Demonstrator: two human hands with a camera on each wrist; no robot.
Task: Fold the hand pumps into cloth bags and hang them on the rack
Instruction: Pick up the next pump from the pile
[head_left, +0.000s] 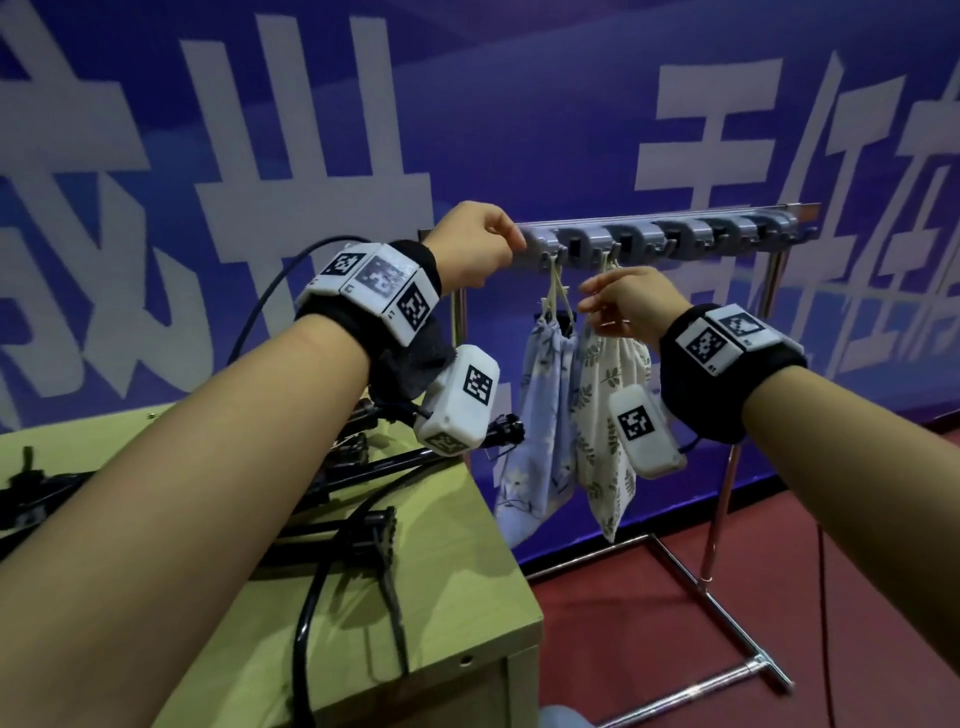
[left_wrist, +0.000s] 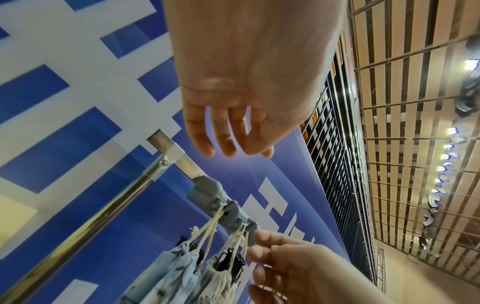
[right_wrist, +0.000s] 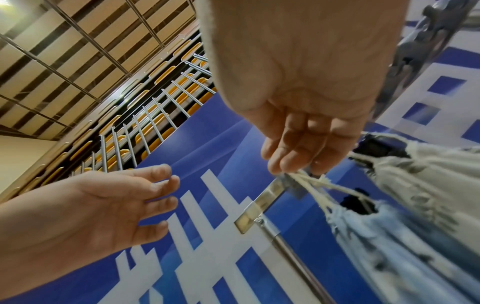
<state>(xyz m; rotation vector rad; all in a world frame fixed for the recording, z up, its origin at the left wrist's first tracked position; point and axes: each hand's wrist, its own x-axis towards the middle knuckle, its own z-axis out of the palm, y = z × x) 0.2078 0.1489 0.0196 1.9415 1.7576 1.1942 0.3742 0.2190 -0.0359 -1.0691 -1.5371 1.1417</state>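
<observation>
Two filled drawstring bags hang side by side from the first hooks of the grey hook rail (head_left: 675, 239) on a chrome rack. One is a light blue floral bag (head_left: 540, 415) and the other a white leaf-print bag (head_left: 597, 369). A black pump shows in the mouth of the white bag (right_wrist: 428, 174). My left hand (head_left: 488, 244) hovers at the rail's left end with relaxed fingers (left_wrist: 228, 142), and it holds nothing. My right hand (head_left: 597, 301) is at the white bag's cord just under its hook. Its thumb and forefinger (left_wrist: 259, 244) are apart beside the cord.
Several black hand pumps (head_left: 363, 467) with hoses lie on the yellow-green table (head_left: 457, 597) at the left, close to the rack. Free grey hooks run along the rail to the right. The rack's chrome legs (head_left: 727, 509) stand on a red floor before a blue banner wall.
</observation>
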